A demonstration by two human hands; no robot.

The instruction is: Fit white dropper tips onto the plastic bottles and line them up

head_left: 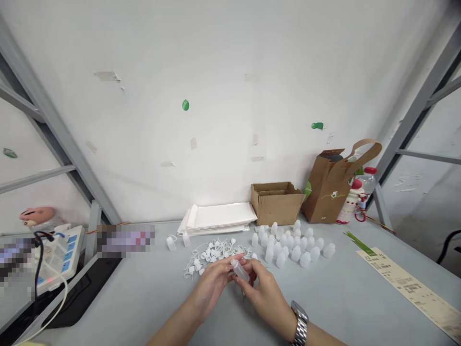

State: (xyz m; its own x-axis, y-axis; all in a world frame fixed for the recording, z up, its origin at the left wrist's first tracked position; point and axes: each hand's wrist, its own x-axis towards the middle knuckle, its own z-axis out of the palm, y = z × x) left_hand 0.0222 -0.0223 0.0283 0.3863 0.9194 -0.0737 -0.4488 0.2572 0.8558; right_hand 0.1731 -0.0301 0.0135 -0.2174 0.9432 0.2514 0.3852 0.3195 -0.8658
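A small translucent plastic bottle (pixel 240 272) is held at a tilt between both hands over the grey table. My right hand (pixel 265 290) has thumb and fingers closed around its body. My left hand (pixel 210 287) curls against its upper end, fingertips partly hidden behind it. Just beyond the hands lies a loose heap of white caps with thin cords (pixel 212 253). Several similar bottles (pixel 288 243) stand grouped to the right of that heap. To its left, two bottles stand apart, a corded one (pixel 171 243) and another one (pixel 186 239).
Against the wall are a stack of white sheets or bags (pixel 221 216), an open cardboard box (pixel 277 207) and a brown paper bag (pixel 326 194). A long printed strip (pixel 410 283) lies at right. A power strip (pixel 63 262) with cables and a black mat (pixel 84 288) occupy the left.
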